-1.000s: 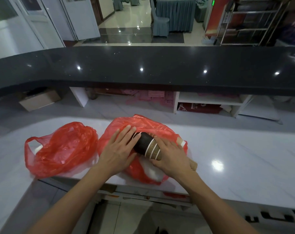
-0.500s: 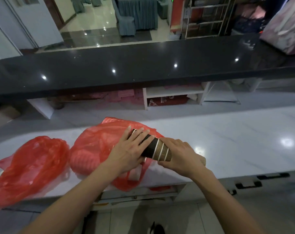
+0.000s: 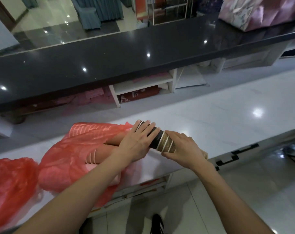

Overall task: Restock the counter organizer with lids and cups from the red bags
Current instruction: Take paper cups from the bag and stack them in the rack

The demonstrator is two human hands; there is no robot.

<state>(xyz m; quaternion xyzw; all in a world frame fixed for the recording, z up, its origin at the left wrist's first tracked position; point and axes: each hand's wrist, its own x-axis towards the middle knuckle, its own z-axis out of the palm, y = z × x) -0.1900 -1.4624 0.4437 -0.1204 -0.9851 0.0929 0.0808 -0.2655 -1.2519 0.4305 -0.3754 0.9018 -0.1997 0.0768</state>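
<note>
Paper cups (image 3: 162, 141), a nested sleeve lying on its side at centre frame, are held by both hands: the left hand (image 3: 136, 142) curls over the dark part, the right hand (image 3: 182, 149) grips the ribbed end. The sleeve could pull apart (the cups are only nested) and roll off the bench (image 3: 227, 119). Compared with a second ago, it is further out of the red bag (image 3: 79, 149).

Cup stack (image 3: 162, 141) lies right of two bags (image 3: 72, 149).
</note>
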